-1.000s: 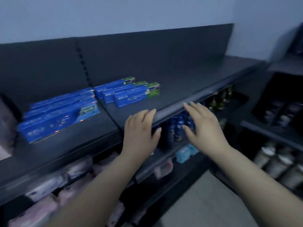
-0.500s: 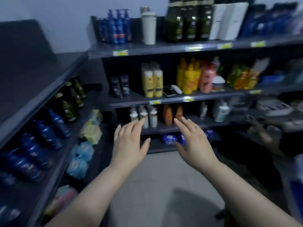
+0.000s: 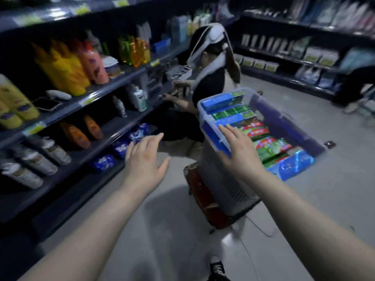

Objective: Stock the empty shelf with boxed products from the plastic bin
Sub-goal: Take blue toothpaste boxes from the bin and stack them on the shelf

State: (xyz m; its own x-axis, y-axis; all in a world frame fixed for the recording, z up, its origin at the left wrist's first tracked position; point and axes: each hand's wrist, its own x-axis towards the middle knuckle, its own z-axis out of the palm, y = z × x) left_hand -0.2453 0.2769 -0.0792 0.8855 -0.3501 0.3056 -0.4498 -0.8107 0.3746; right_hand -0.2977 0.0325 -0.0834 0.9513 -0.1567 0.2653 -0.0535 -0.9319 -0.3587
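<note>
Over the plastic bin (image 3: 207, 136), the right hand (image 3: 241, 153) reaches flat, left hand (image 3: 145, 161) alongside, fingers spread.

One plastic bin (image 3: 210, 128) holds boxed products (image 3: 223, 99), at least seven, though blur prevents an exact count: blue, green and red-and-green ones. Two bare hands show, one left hand (image 3: 145, 159) and one right hand (image 3: 241, 151). Two other people appear: one crouching person (image 3: 211, 82) and one second person (image 3: 357, 82) at the right edge. Two orange bottles (image 3: 75, 134), one phone (image 3: 47, 103), one stool (image 3: 205, 195), one sneaker (image 3: 217, 267).
</note>
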